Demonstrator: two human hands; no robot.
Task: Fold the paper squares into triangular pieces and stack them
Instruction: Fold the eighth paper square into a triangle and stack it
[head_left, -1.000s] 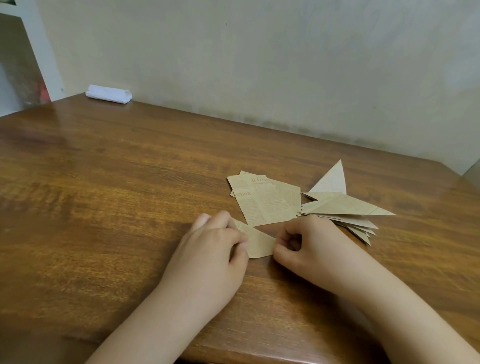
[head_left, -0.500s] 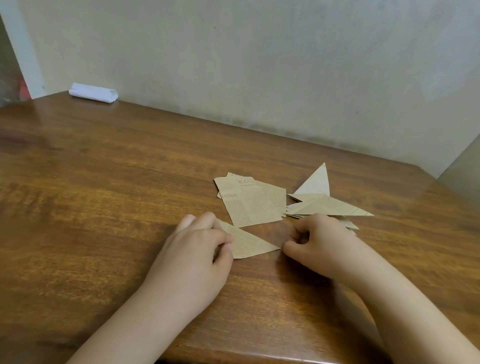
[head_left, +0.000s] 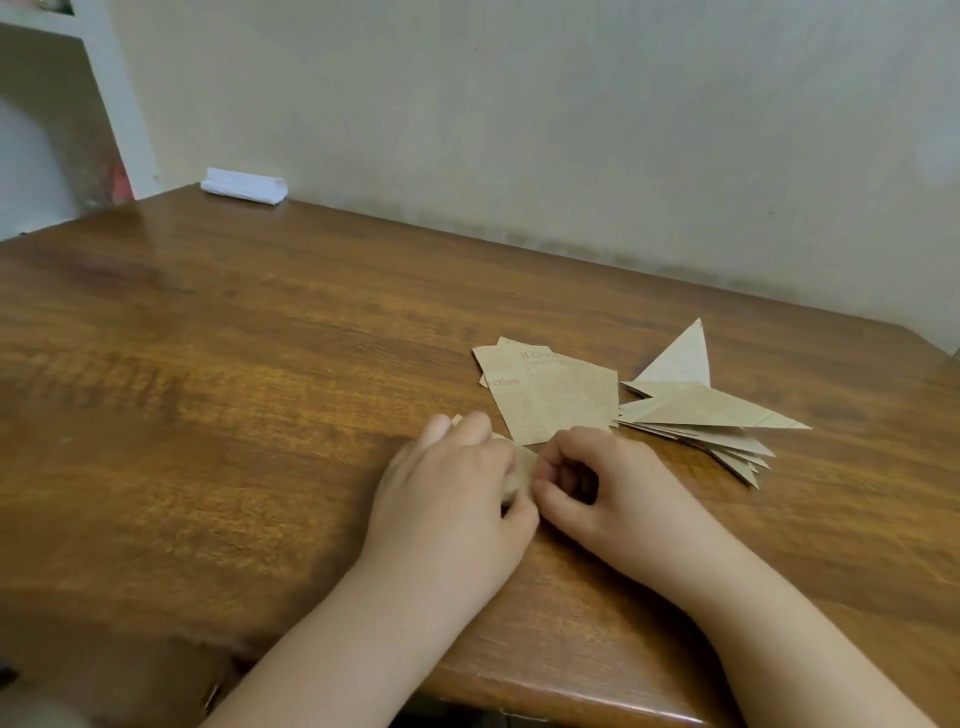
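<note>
1. A folded paper piece, mostly hidden, is pressed to the wooden table under the curled left hand.
2. The right hand is curled beside it; whether the paper is pinched cannot be told.
3. Creasing appears under way; transfer to the triangle stack, beside the unfolded squares, is judged next.

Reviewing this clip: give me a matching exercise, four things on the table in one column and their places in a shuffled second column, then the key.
1. white folded cloth
2. unfolded paper squares
3. stack of folded triangles
4. piece being folded

A. between the left hand and right hand
B. far left corner, by the wall
C. right of the squares
D. just beyond the hands

Pairs: 1-B, 2-D, 3-C, 4-A
</note>
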